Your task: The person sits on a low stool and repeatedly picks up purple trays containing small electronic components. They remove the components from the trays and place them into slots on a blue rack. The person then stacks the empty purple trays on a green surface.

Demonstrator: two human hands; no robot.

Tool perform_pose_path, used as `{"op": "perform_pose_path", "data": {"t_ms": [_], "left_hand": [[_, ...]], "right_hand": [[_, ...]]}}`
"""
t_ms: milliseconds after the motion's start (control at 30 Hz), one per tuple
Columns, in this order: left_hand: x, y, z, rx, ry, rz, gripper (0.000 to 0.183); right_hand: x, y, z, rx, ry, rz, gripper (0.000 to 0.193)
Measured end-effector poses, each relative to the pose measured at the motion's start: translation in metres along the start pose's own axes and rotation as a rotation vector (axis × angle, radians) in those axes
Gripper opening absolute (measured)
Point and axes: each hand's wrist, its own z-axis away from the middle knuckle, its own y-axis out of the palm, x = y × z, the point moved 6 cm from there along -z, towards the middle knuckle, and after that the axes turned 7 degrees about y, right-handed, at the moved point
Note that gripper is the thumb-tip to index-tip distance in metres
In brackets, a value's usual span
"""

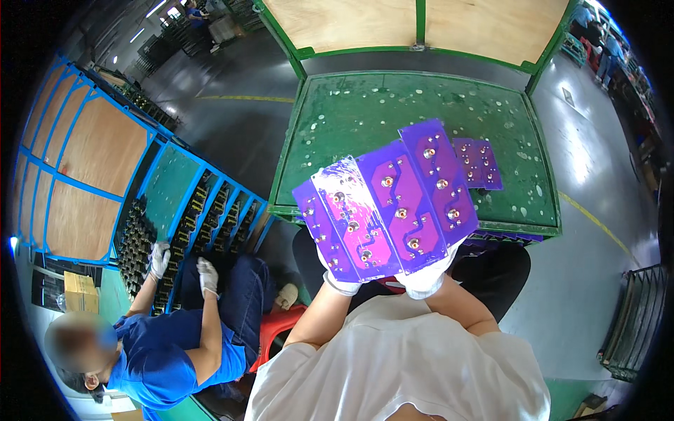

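Observation:
Several purple circuit boards (404,209), dotted with round metal terminals and small solder points, are fanned out side by side in front of me, tilted. White-gloved, my left hand (342,284) grips the boards from below at their near left edge. My right hand (425,282), also gloved, holds them at the near right edge. The boards hide most of the fingers of both hands. Beyond the fan, a smaller purple board piece (479,163) lies on the green tabletop (351,105). More purple boards show under the table's near right edge.
A green frame with wooden panels (491,28) stands at the table's far side. To my left, a seated co-worker in blue (175,358) works with gloved hands at a blue rack (242,184) of dark parts. A black rack (635,326) stands at right.

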Motion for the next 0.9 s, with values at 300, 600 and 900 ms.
{"op": "perform_pose_path", "data": {"t_ms": [300,600,900], "left_hand": [[0.008,0.049,0.001,0.316,0.028,0.242,0.067],[-0.018,0.005,0.012,0.179,0.294,-0.376,0.053],[-0.033,-0.007,0.014,0.072,0.412,-0.417,0.054]], "right_hand": [[0.024,0.000,-0.014,-0.171,-0.158,-0.111,0.073],[0.039,0.009,-0.023,-0.097,-0.192,-0.081,0.070],[0.043,0.023,-0.026,-0.031,-0.232,-0.098,0.069]]}}
